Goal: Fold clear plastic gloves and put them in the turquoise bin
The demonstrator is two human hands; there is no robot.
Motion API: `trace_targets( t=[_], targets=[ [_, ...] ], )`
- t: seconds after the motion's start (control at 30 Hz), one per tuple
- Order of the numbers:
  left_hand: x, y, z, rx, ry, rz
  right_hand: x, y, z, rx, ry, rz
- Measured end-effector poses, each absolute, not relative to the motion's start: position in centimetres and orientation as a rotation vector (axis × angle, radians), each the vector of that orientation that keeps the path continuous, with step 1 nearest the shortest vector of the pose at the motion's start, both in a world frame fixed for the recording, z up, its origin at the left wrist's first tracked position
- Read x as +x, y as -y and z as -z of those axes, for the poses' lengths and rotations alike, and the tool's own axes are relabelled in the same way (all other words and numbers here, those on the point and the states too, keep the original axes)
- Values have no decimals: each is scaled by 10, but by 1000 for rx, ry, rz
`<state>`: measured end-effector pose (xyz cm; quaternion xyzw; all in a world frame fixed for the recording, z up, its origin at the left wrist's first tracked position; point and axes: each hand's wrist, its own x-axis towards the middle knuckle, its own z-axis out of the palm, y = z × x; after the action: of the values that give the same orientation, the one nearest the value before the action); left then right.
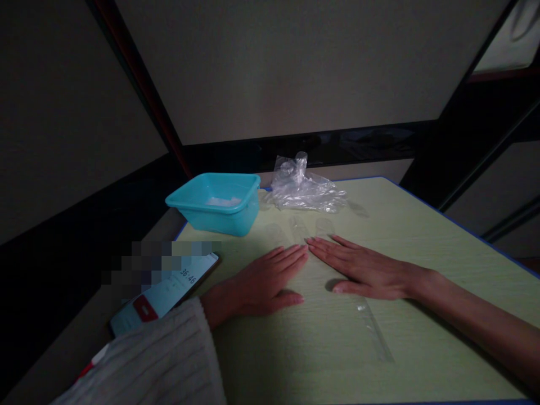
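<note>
A clear, thin disposable plastic glove lies flat on the pale table. Its finger tips show beyond my hands, and a strip of its edge runs toward me on the right. My left hand rests palm down on it, fingers stretched out. From the right, my right hand lies flat in the same way, its fingertips meeting those of the left. Both hands cover the middle of the glove. Just behind them sits a crumpled pile of clear plastic gloves.
A turquoise plastic basin with something white inside stands at the back left. A phone with a lit screen lies by my left sleeve. The table has a blue edge, with a wall panel behind it.
</note>
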<state>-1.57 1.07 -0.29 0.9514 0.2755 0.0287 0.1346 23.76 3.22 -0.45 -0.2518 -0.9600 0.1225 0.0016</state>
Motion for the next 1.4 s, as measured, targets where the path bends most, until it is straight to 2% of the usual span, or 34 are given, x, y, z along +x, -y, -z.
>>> trace_targets(
  t=[0.53, 0.77, 1.03, 1.27, 1.4],
  targets=[
    [-17, -12, 5, 2754, -797, -62, 236, -30, 3, -846, 3032, -325],
    [-19, -10, 7, 2747, -834, -176, 239, -31, 3, -808, 3002, -372],
    [-16, -10, 3, 2741, -842, -67, 238, -31, 4, -814, 2989, -391],
    [-17, -10, 3, 2716, -802, -126, 239, -32, 5, -820, 2973, -402],
    [-21, -8, 4, 2645, -835, -312, 240, -32, 4, -812, 2946, -430]
  ],
)
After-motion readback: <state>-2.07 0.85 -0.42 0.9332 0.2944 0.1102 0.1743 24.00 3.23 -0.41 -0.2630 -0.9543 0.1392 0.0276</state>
